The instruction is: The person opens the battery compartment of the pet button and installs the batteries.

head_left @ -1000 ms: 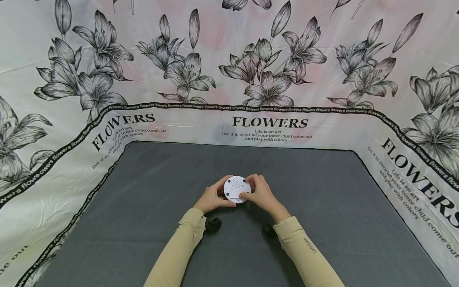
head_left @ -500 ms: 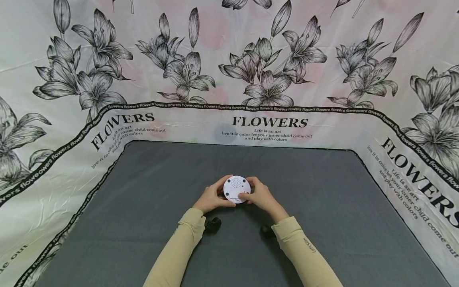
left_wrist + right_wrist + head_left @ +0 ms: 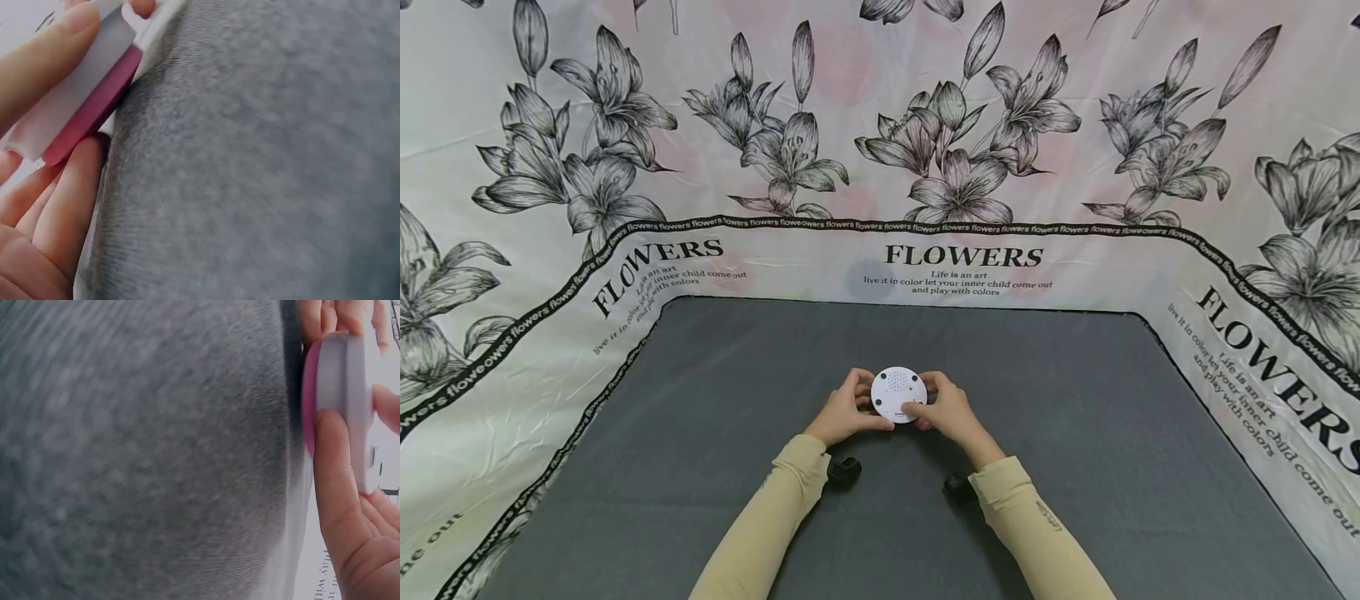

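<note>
A round white device (image 3: 891, 385) has small speaker holes, dark round feet and a battery-cover outline on the side facing up. Its lower layer (image 3: 94, 107) is pink, as both wrist views show. On its left, my left hand (image 3: 838, 417) grips the rim between thumb and fingers. My right hand (image 3: 955, 417) holds the opposite side, the thumb lying on the white face near the cover outline. In the right wrist view, one right finger (image 3: 334, 462) lies along the white edge. The device is held low over the grey cloth, pink side down.
Dark grey cloth (image 3: 737, 358) covers the work surface, bordered by a white floral sheet (image 3: 820, 271) printed with "FLOWERS". A black wrist-worn piece (image 3: 845, 472) sits below the left hand, and another black piece (image 3: 958, 487) below the right.
The white device has shifted slightly right and tipped a little. My left fingertips have drawn back a bit from its top edge; the right index finger sits slightly lower. Both hands keep their hold.
</note>
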`<control>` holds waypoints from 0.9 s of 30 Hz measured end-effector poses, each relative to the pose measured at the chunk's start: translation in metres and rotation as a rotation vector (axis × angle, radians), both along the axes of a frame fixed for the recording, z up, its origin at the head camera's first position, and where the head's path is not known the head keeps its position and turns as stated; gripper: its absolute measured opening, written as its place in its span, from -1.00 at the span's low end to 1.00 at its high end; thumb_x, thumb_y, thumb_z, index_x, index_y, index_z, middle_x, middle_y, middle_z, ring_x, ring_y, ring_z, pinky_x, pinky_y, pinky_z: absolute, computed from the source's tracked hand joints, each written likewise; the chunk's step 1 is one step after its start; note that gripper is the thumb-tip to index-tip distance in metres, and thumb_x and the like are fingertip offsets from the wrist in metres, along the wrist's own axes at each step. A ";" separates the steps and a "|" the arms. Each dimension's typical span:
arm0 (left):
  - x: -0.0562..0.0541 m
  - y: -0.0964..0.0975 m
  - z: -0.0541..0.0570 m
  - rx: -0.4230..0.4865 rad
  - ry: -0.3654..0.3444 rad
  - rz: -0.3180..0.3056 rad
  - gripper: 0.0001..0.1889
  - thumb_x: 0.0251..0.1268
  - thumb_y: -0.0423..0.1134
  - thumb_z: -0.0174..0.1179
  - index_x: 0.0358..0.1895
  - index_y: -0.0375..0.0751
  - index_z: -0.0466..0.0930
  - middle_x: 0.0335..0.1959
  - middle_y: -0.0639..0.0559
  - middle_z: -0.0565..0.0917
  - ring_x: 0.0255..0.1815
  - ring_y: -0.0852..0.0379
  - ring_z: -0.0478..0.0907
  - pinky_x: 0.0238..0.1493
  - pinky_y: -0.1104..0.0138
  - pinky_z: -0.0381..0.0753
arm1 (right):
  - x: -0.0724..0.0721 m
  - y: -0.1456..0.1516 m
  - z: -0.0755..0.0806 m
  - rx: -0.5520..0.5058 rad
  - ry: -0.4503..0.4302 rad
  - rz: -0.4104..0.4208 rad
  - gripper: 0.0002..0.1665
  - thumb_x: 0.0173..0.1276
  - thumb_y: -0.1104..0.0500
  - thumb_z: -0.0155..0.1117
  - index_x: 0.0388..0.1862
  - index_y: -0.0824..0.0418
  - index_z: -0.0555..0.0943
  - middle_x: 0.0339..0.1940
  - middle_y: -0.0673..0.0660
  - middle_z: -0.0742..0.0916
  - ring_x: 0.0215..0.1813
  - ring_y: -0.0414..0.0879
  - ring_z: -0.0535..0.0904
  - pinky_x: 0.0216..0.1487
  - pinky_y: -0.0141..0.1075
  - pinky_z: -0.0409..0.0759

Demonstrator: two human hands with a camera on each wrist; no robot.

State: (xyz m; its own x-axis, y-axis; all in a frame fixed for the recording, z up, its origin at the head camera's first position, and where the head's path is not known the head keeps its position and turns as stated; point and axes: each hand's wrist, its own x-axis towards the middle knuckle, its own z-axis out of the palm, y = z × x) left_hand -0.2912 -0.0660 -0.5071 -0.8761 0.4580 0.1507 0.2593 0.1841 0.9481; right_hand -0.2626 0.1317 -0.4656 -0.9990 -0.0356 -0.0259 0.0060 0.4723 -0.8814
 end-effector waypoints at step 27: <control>0.002 0.036 0.045 0.010 -0.087 0.192 -0.58 0.33 0.18 -0.04 0.04 -0.02 0.30 -0.12 -0.22 0.59 -0.15 -0.14 0.59 -0.14 0.14 0.56 | 0.001 0.023 0.022 -0.087 0.102 -0.045 -0.41 0.33 -0.08 0.18 0.11 0.30 0.32 -0.05 0.33 0.52 -0.20 0.17 0.62 -0.22 -0.10 0.59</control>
